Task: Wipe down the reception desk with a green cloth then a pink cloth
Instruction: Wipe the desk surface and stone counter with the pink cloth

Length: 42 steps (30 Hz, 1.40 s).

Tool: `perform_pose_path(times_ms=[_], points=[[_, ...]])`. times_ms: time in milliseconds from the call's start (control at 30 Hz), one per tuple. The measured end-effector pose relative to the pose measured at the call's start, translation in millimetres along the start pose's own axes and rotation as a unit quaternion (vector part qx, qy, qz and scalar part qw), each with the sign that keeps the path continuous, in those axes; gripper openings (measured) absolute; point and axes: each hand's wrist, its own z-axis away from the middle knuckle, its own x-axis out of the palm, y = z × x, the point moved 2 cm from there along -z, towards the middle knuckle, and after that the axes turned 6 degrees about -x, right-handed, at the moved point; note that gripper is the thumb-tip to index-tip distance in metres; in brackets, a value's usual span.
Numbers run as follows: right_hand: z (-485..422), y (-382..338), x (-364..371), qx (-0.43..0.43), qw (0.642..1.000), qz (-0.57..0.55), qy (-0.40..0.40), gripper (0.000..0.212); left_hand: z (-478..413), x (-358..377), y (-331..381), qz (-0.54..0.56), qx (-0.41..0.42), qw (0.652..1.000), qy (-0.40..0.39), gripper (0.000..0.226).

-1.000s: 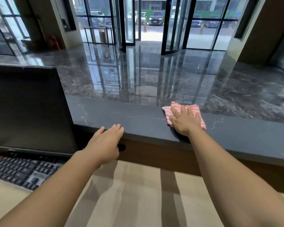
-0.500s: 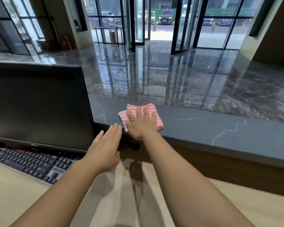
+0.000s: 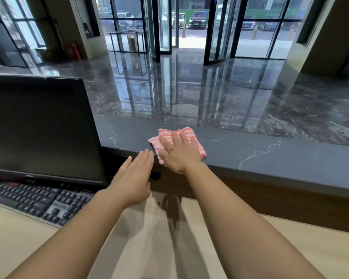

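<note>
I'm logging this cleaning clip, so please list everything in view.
counter ledge: one, dark grey stone, across the middle
pink cloth: one, pink-and-white striped, on that ledge
monitor: one, black, left
desk: one, beige, nearest
keyboard: one, black, on the desk below the monitor
lobby floor: one, glossy dark marble, beyond the ledge
cars: several, dark and white, outside the glass doors
left hand: one, flat, fingertips at the ledge's near edge, beside the cloth
right hand: one, flat, pressing the pink cloth
</note>
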Motion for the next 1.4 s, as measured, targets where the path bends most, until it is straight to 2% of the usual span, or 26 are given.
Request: perform_pose_path(times_ms=[333, 533, 633, 867, 1033, 1167, 1400], points=[[111.4, 154.4, -18.4, 0.164, 0.986, 0.014, 0.037, 0.054, -2.3, -1.3, 107.4, -0.013, 0.09, 0.996, -0.027, 0.072], [143.3, 188.9, -23.1, 0.233, 0.972, 0.008, 0.041, 0.054, 5.4, -1.5, 139.3, -0.013, 0.112, 0.993, -0.029, 0.073], [133.1, 175.7, -23.3, 0.22, 0.975, -0.012, 0.035, 0.054, 6.5, -3.0, 143.6, -0.011, 0.111, 0.993, -0.03, 0.072], [71.2, 125.5, -24.6, 0.083, 0.996, -0.028, -0.009, 0.052, 2.3, -9.5, 141.5, -0.019, 0.102, 0.995, -0.015, 0.072], [47.2, 119.6, -27.4, 0.043, 0.998, -0.035, -0.034, 0.052, -5.0, -4.4, 144.1, -0.023, 0.104, 0.994, -0.01, 0.074], [51.7, 154.5, -33.5, 0.066, 0.997, -0.022, -0.02, 0.052, -10.5, -3.9, 157.9, -0.02, 0.12, 0.993, -0.005, 0.074], [113.8, 267.3, -48.3, 0.193, 0.981, -0.017, 0.015, 0.052, -17.9, -9.7, 218.1, -0.006, 0.181, 0.983, -0.007, 0.07]])
